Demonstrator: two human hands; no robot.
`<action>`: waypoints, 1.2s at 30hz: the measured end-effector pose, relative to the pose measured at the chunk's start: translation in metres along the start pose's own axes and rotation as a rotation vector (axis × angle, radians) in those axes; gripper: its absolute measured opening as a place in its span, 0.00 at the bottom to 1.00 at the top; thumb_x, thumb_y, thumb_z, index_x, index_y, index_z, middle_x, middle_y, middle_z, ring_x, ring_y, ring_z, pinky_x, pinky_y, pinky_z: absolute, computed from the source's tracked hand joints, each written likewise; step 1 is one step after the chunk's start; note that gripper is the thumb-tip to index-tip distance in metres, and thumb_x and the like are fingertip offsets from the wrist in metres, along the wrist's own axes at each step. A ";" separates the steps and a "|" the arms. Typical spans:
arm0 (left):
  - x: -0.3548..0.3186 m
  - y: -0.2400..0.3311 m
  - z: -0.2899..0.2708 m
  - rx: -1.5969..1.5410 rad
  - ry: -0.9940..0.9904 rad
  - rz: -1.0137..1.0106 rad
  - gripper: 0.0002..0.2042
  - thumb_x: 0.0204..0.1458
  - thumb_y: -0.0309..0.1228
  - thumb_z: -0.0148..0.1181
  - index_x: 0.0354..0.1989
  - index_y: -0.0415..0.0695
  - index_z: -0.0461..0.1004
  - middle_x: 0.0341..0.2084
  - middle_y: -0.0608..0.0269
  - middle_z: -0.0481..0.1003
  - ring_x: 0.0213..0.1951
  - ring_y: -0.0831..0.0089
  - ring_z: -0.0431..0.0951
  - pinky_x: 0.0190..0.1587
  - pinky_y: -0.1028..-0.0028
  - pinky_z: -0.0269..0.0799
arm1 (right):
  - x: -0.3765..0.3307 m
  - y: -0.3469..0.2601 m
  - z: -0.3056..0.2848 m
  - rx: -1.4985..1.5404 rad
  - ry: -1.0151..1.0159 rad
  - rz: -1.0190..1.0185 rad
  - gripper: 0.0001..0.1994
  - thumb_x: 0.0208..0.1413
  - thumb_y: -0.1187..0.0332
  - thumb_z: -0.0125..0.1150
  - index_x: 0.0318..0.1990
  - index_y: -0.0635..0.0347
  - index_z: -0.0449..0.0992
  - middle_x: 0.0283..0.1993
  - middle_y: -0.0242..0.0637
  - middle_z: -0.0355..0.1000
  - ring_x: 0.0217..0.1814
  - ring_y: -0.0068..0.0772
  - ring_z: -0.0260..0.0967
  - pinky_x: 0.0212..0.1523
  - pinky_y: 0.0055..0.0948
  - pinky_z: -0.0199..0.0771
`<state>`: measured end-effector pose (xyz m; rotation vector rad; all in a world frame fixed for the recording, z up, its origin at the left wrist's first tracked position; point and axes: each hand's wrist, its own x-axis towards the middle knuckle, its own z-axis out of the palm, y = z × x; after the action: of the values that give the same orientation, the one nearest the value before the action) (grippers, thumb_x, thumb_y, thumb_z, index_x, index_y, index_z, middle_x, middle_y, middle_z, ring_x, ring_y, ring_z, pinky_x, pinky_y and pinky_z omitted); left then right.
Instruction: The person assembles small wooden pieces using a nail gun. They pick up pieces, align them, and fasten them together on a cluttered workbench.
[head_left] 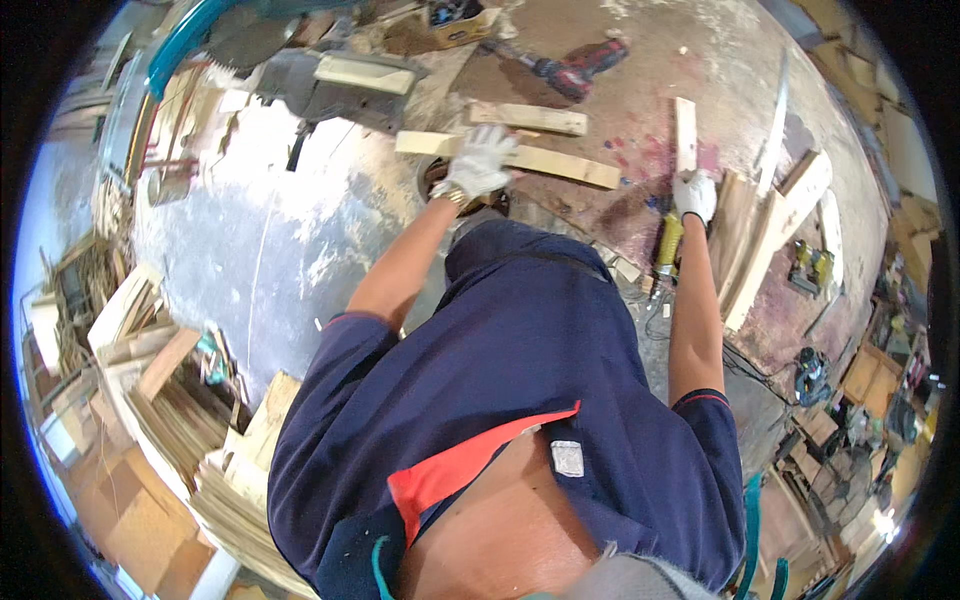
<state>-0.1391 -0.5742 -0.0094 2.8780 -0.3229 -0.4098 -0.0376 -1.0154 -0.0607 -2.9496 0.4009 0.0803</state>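
My left hand [480,162], in a pale work glove, lies across a long light wooden strip [568,167]; its fingers look stretched out over the wood. Beneath that strip a dark round thing shows in part. Just beyond it lies a shorter wooden piece [530,118]. Over on the right, my gloved right hand [694,194] is closed around the near end of a narrow wooden strip [685,132], which points away from me. A yellow-green power tool [668,245] lies beside my right wrist.
A red and black cordless drill [575,75] lies on the stained floor ahead. Long boards [748,240] are piled to the right, near a yellowish tool [812,265]. A toothed circular saw blade [245,45] stands at far left. Stacked wood [190,410] fills the lower left.
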 end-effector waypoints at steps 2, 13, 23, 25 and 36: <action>-0.017 -0.028 0.018 0.003 0.140 -0.043 0.39 0.51 0.57 0.66 0.71 0.54 0.66 0.68 0.50 0.65 0.71 0.50 0.61 0.71 0.50 0.57 | 0.005 -0.004 -0.007 0.080 -0.018 -0.107 0.20 0.53 0.50 0.64 0.41 0.58 0.81 0.40 0.57 0.81 0.47 0.59 0.80 0.50 0.51 0.79; 0.014 0.013 0.031 0.009 0.253 0.091 0.25 0.52 0.50 0.66 0.55 0.49 0.74 0.49 0.54 0.72 0.57 0.55 0.71 0.61 0.55 0.66 | -0.076 -0.014 -0.071 1.657 -0.575 0.158 0.18 0.72 0.57 0.54 0.57 0.62 0.76 0.46 0.33 0.79 0.41 0.27 0.77 0.38 0.30 0.80; 0.088 0.147 -0.044 0.036 0.420 0.478 0.32 0.51 0.42 0.67 0.67 0.55 0.69 0.66 0.59 0.67 0.68 0.56 0.65 0.66 0.55 0.64 | -0.100 -0.028 -0.063 2.207 -0.914 0.185 0.23 0.72 0.52 0.52 0.60 0.63 0.73 0.46 0.42 0.80 0.40 0.36 0.79 0.37 0.36 0.83; 0.072 0.143 -0.058 0.085 0.329 0.588 0.35 0.49 0.38 0.67 0.70 0.61 0.68 0.72 0.61 0.62 0.74 0.58 0.59 0.69 0.54 0.61 | -0.105 -0.036 -0.066 2.150 -1.046 0.206 0.19 0.71 0.55 0.55 0.57 0.62 0.75 0.42 0.37 0.80 0.37 0.34 0.79 0.36 0.37 0.83; -0.013 0.104 -0.090 -1.185 0.533 -0.094 0.38 0.56 0.41 0.68 0.72 0.41 0.59 0.63 0.38 0.69 0.65 0.41 0.68 0.66 0.57 0.65 | -0.139 -0.123 -0.071 1.086 -1.094 -0.482 0.26 0.64 0.59 0.66 0.62 0.68 0.73 0.51 0.32 0.76 0.53 0.23 0.70 0.56 0.25 0.71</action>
<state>-0.1434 -0.6537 0.1037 1.7234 0.1344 0.1520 -0.1356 -0.8743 0.0391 -1.5216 -0.3402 0.9676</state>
